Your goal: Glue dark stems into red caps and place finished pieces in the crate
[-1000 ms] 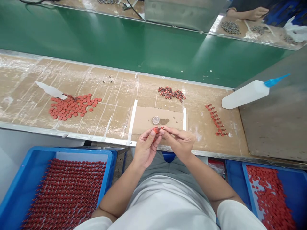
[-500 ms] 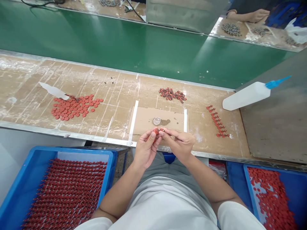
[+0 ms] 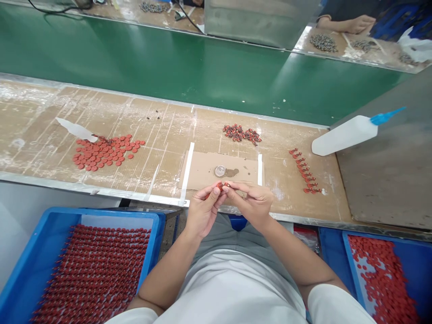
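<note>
My left hand (image 3: 203, 210) pinches a small round red disc (image 3: 219, 185) between thumb and fingers, just above the table's front edge. Meeting it there, my right hand (image 3: 255, 203) grips a small red-and-dark pointed piece (image 3: 226, 185) at the disc. Fingertips cover most of both parts, so how they join is hard to see. Right beyond my hands, a little clear cup (image 3: 220, 171) stands on a taped cardboard sheet (image 3: 202, 173), beside a dark wet stain. Farther back lies a pile of similar red-and-dark pieces (image 3: 236, 132).
Red discs (image 3: 101, 153) lie at left beside a white strip (image 3: 77, 129). A row of joined parts (image 3: 304, 171) and a white bottle (image 3: 346, 135) with blue nozzle are at right. Blue trays (image 3: 155, 234) (image 3: 351, 265) flank me. A co-worker's hand (image 3: 362, 23) rests across the green belt (image 3: 168, 63).
Both hands stay together at the same spot, with only a slight shift of the fingers on the small parts. The view has moved very slightly.
</note>
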`<state>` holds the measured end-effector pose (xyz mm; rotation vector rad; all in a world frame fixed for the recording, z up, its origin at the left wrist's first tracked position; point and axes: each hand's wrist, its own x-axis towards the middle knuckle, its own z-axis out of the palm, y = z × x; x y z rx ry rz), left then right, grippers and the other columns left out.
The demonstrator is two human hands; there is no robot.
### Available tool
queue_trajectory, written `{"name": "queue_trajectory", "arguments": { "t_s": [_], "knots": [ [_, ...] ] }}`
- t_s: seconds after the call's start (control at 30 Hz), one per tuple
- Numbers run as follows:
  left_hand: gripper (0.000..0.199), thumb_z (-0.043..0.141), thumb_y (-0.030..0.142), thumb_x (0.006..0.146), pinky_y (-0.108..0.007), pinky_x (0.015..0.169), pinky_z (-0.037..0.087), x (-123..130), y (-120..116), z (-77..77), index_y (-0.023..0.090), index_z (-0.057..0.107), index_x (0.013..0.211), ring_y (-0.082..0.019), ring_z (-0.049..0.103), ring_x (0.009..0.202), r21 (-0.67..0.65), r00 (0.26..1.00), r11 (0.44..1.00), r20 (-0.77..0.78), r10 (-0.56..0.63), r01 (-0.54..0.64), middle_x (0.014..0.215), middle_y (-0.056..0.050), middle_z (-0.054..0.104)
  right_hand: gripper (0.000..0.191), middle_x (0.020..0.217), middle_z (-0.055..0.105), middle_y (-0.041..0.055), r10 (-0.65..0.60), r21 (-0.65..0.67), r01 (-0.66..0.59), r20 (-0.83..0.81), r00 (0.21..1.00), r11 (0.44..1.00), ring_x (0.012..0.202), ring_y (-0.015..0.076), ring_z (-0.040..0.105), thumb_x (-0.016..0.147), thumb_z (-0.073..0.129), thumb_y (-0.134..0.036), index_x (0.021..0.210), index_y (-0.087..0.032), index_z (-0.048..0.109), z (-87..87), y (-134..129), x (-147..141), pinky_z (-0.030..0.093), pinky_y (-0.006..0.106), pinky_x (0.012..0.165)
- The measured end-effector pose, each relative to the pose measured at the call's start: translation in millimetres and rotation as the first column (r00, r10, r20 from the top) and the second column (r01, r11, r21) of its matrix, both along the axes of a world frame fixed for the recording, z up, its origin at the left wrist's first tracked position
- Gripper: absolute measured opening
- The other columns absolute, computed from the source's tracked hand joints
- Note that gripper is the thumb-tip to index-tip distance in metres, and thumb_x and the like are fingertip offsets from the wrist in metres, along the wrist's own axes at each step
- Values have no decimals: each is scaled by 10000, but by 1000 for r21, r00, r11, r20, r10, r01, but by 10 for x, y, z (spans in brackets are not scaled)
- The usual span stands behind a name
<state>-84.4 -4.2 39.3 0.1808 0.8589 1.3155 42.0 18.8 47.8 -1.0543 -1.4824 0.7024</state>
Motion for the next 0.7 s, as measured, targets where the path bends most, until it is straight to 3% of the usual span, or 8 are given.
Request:
{"name": "queue_trajectory", "arguments": {
  "t_s": [0.13,0.4,0.7],
  "knots": [
    [237,790,224,683,-209,815,556,29,0,-2,162,745,907,-137,704,841,6,1000,1000,1,-21,21,944,-66,746,237,899,747,-12,-3,56,1,27,1000,998,824,193,720,716,751,-167,899,-319,746,1,23,35,611,354,808],
    [222,766,209,714,-179,783,551,59,-17,15,164,740,930,-114,699,824,29,999,999,-5,-32,32,935,-57,746,368,863,750,-16,8,187,-22,74,997,982,818,192,717,690,760,-113,976,-341,726,-21,36,106,609,345,750],
    [160,745,199,739,-136,751,536,86,-2,16,143,717,887,-78,688,772,30,999,999,10,-36,35,867,-40,736,333,891,749,-8,16,238,-55,164,986,970,831,192,719,713,739,-131,987,-320,722,-62,61,168,618,340,743]
  ]
}}
